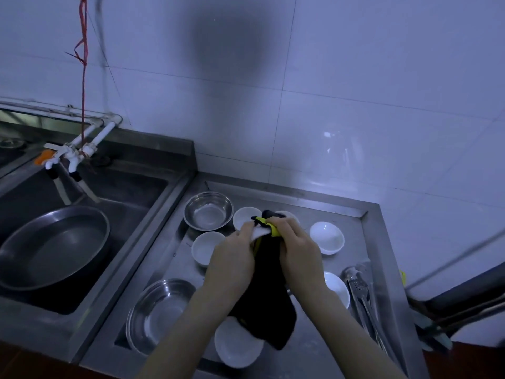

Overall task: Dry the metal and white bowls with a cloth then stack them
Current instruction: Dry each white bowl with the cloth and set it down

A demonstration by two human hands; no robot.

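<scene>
Left hand (232,253) and right hand (297,250) hold a small white bowl (259,233) above the steel tray (382,242), black cloth (269,291) with yellow edge wrapped around it. Metal bowls (208,211) and other white bowls (326,237) lie around; tongs (363,296) at right; pan (52,247) in sink

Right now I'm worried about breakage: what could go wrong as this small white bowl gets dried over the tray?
1. The small white bowl is held in mid-air by the left hand and right hand above other white bowls; a slip could chip several.
2. The hanging black cloth with yellow trim drapes onto the white bowl at the near edge and might drag it.
3. The metal tongs lie close by the right forearm and could be knocked.
</scene>
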